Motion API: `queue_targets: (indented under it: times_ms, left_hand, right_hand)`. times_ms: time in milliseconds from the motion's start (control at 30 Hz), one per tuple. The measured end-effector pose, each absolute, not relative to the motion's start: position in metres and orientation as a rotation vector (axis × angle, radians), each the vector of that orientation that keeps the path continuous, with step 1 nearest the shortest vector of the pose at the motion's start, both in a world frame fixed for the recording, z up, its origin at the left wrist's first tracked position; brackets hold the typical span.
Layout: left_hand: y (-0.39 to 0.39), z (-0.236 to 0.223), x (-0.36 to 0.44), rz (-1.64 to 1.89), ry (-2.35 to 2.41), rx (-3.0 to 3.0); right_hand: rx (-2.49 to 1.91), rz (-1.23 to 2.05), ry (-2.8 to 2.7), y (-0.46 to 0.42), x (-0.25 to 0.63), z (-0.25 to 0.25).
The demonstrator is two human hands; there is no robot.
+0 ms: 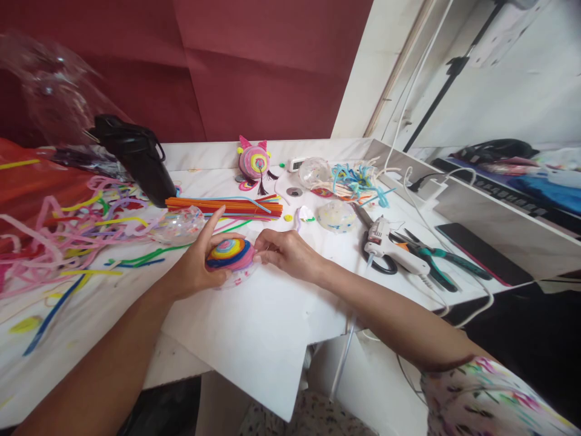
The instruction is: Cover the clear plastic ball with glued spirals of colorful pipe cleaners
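Observation:
My left hand is closed round the left side of a clear plastic half-ball. Coiled pipe cleaner covers its top in rings of blue, yellow, orange, dark blue and pink. At the ball's right edge, my right hand pinches at the pink outer ring, with thumb and fingertips pressed together there. The half-ball is over a white sheet at the table's front. A finished-looking pink coiled ball with ears and black tassels stands at the back.
Bundled orange pipe cleaners lie behind my hands, and loose pink ones sprawl left beside a tilted black bottle. To the right are a white glue gun, green-handled pliers, a dark phone and trailing cables. Another clear half-ball sits nearby.

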State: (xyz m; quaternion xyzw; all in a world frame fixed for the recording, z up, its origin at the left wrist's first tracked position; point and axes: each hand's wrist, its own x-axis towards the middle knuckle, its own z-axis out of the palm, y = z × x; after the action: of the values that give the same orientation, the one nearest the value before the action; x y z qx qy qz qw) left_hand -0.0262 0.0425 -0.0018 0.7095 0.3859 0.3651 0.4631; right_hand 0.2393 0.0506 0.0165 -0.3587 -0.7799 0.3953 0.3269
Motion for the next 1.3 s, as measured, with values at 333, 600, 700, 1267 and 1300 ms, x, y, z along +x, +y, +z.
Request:
queue_targets:
  times_ms: [333,600,700,1267,1300]
  left_hand:
    - [0.044,-0.001,-0.026,0.936,0.915,1.693]
    - [0.043,-0.004,-0.024,1.033,0.855,1.820]
    - [0.043,-0.004,-0.024,1.021,0.872,1.818]
    - [0.044,-0.001,-0.015,0.962,0.805,1.704]
    - [0.044,-0.001,-0.015,0.958,0.811,1.705]
  right_hand:
    - [-1.065,1.521,-1.632,0.056,0.234,0.018]
    - [-0.958,1.722,-1.368,0.057,0.232,0.021]
    - [-0.945,1.729,-1.358,0.055,0.232,0.020]
    - [-0.920,1.872,-0.981,0.053,0.232,0.010]
    - [-0.928,1.872,-0.975,0.053,0.232,0.010]
